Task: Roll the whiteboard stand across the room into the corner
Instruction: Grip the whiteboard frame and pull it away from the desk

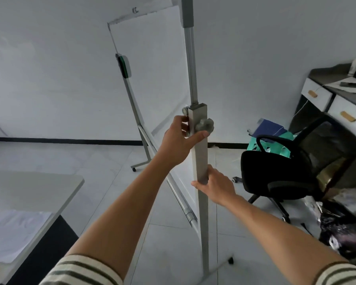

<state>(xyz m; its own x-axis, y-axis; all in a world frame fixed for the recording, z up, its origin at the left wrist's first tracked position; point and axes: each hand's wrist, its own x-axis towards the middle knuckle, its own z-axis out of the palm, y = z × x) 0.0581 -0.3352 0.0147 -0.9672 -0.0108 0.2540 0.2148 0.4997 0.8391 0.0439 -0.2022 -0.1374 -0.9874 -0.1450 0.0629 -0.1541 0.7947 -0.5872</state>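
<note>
The whiteboard stand (201,157) is a grey metal frame on small black castors, seen edge-on, with the white board (152,64) running away toward the far wall. My left hand (180,140) grips the near upright just below its height-adjust knob (204,124). My right hand (216,187) holds the same post lower down. A green eraser (124,66) hangs on the far upright. One near castor (231,260) and one far castor (134,169) show on the tiled floor.
A black office chair (280,173) stands close on the right, in front of a white desk with drawers (337,108). Bags and clutter (341,229) lie at the lower right. A grey table (29,194) fills the lower left. The white wall has a black skirting (70,140).
</note>
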